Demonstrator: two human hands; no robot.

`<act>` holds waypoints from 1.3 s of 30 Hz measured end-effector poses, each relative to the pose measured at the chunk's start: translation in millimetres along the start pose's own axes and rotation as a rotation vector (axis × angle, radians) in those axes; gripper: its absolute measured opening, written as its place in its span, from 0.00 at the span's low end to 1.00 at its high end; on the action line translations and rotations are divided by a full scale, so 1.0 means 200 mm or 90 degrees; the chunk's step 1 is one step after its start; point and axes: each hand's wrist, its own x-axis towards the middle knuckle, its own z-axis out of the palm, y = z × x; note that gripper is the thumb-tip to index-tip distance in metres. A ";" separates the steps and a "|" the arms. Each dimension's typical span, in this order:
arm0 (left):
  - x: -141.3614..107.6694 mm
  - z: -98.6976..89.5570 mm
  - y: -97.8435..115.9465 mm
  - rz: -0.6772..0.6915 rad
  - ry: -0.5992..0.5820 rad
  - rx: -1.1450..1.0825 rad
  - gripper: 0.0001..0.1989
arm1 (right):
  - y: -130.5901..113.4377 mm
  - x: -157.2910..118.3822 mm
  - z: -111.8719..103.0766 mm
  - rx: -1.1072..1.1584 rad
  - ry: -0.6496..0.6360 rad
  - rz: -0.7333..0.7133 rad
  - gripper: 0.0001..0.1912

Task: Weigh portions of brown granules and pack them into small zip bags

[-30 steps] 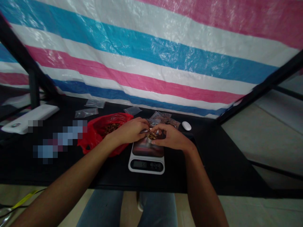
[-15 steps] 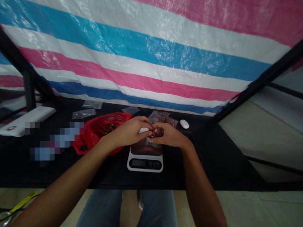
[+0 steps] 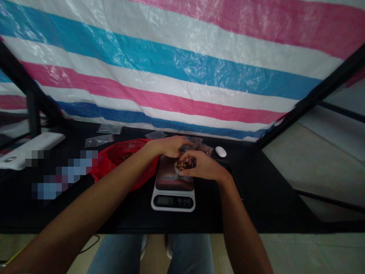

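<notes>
A white kitchen scale (image 3: 173,203) with a shiny metal top stands near the table's front edge. Over its plate, my right hand (image 3: 203,165) grips a small round cup (image 3: 180,167) between thumb and fingers; brown and golden bits fill it. My left hand (image 3: 173,146) reaches past the back of the scale, beside small clear bags of brown bits (image 3: 203,146). Its fingertips are largely hidden, so its hold cannot be made out. Under my left forearm lies an open red plastic bag (image 3: 110,154) with more brown bits inside.
Several flat clear bags (image 3: 99,140) lie along the back of the black table (image 3: 256,198). A white computer mouse (image 3: 220,152) sits at the back right, and a long white device (image 3: 37,147) at the left. Striped sheeting (image 3: 171,72) hangs behind.
My left hand has left the cup and moved back and slightly right, toward the small bags. My right hand stays at the cup, whose contents now show more clearly.
</notes>
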 end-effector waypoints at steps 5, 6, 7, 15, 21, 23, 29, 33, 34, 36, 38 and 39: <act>0.07 0.00 -0.05 -0.043 -0.003 -0.030 0.27 | 0.00 0.00 0.00 0.009 -0.005 0.009 0.18; 0.08 0.00 -0.05 -0.041 0.004 -0.030 0.27 | 0.00 -0.01 0.00 0.010 -0.006 0.010 0.18; 0.08 0.00 -0.05 -0.033 0.001 -0.034 0.26 | 0.00 -0.01 0.00 0.011 -0.008 0.011 0.18; 0.03 -0.04 -0.08 -0.098 -0.033 0.004 0.13 | 0.02 -0.01 0.01 0.013 -0.011 0.008 0.18; -0.09 -0.07 -0.12 -0.201 0.058 -0.011 0.11 | 0.02 0.00 0.01 0.024 -0.005 0.002 0.16; -0.15 -0.07 -0.14 -0.200 0.125 -0.067 0.13 | 0.01 0.00 0.01 0.029 -0.002 0.004 0.17; -0.38 -0.09 -0.08 -0.137 0.428 -0.334 0.26 | 0.00 0.00 0.01 -0.002 0.048 -0.026 0.17; -0.53 -0.08 0.08 -0.099 0.551 -0.312 0.24 | 0.01 0.01 0.01 -0.006 0.063 -0.044 0.16; -0.55 -0.06 0.12 -0.102 0.547 -0.300 0.23 | 0.01 0.01 0.01 -0.012 0.065 -0.048 0.16; -0.59 -0.02 0.19 -0.116 0.511 -0.273 0.22 | 0.02 0.01 0.01 -0.025 0.068 -0.054 0.16; -0.60 0.03 0.24 -0.128 0.439 -0.217 0.23 | 0.02 0.01 0.01 -0.019 0.075 -0.063 0.16; -0.60 0.05 0.25 -0.132 0.407 -0.188 0.23 | 0.02 0.01 0.01 -0.011 0.081 -0.069 0.16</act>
